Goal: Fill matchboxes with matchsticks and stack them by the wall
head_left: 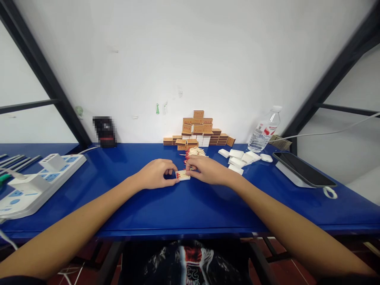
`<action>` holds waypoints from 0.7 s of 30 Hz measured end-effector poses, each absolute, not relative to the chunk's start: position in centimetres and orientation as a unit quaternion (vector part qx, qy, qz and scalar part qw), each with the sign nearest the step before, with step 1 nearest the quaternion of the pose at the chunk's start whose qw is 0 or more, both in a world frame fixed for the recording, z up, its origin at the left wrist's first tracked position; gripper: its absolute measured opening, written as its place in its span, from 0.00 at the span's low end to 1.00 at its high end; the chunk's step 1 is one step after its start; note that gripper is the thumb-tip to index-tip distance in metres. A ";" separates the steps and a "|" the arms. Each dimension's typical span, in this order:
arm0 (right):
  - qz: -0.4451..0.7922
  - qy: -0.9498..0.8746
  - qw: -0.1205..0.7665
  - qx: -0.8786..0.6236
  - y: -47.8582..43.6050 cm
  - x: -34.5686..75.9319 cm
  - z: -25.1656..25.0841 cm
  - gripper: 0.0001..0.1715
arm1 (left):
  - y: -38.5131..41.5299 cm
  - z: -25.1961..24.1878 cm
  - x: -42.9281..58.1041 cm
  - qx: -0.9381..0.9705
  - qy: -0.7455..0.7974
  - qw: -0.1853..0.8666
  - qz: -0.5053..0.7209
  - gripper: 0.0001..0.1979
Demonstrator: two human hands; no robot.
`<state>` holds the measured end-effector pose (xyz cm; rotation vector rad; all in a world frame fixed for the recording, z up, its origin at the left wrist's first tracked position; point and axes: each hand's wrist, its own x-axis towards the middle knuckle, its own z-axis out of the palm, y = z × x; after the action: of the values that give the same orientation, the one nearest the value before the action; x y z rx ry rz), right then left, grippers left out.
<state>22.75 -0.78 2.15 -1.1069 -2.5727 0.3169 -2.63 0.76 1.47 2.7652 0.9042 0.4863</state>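
Note:
On the blue table (pixel 178 206), both of my hands meet at a small white matchbox tray (pixel 183 175) with red-tipped matches in it. My left hand (pixel 156 174) pinches the tray's left end with curled fingers. My right hand (pixel 206 170) is closed over its right end, fingers on the matches. Just behind my hands lies a loose heap of red-tipped matches (pixel 194 152). Further back, a pile of brown matchboxes (pixel 198 132) is stacked against the wall. Several empty white trays (pixel 237 158) lie to the right.
A white power strip (pixel 35 184) with plugs sits at the left. A plastic water bottle (pixel 264 132) stands at the back right. A dark phone on a white stand (pixel 303 170) lies at the right. A small black object (pixel 104 132) rests by the wall.

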 end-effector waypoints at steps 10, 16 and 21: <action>0.121 -0.895 0.146 -0.403 -0.6 22.5 1.8 0.05 | 0.8 1.5 -2.6 0.933 0.307 0.096 0.162 0.14; 0.132 -0.899 0.130 -0.398 -0.5 22.4 1.6 0.05 | 0.7 1.6 -2.6 0.932 0.308 0.099 0.161 0.14; 0.131 -0.897 0.129 -0.403 -0.4 22.2 1.3 0.06 | 0.6 1.6 -2.5 0.932 0.307 0.097 0.163 0.14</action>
<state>22.24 -0.44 1.30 -1.1705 -2.6072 0.3803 -2.55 0.63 1.62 2.7613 0.9096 0.4841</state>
